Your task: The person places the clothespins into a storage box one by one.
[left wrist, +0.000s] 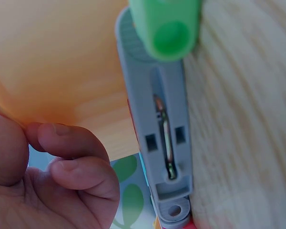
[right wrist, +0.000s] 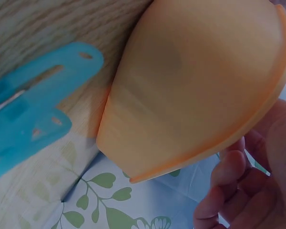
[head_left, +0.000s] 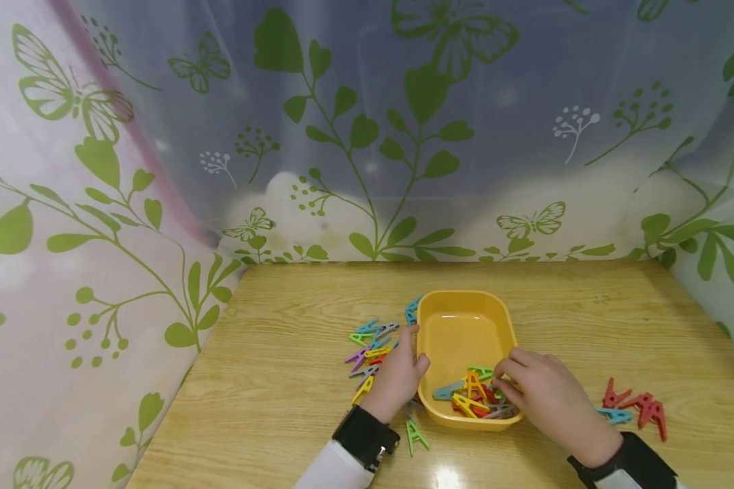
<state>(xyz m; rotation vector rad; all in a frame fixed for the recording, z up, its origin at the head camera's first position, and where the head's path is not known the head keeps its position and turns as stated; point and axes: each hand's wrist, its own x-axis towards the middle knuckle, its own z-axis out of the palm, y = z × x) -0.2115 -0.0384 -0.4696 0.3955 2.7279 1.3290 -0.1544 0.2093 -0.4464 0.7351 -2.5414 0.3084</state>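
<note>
A yellow plastic basin (head_left: 465,339) stands on the table, with several coloured clothespins (head_left: 471,401) heaped at its near end. My left hand (head_left: 397,377) holds the basin's left rim; in the left wrist view its curled fingers (left wrist: 81,167) are at the orange wall. Over the right rim reaches my right hand (head_left: 547,401), fingertips down among the clothespins at the near right corner. Whether it pinches one is hidden. In the right wrist view its bent fingers (right wrist: 229,176) show beside the basin's rim (right wrist: 205,148).
Left of the basin lies a loose pile of mixed clothespins (head_left: 370,353), with a green clothespin (head_left: 414,435) nearer the front. Right of my right hand are red clothespins (head_left: 648,411) and a blue clothespin (head_left: 614,415). A leaf-patterned curtain (head_left: 367,170) hangs behind the wooden table (head_left: 269,380).
</note>
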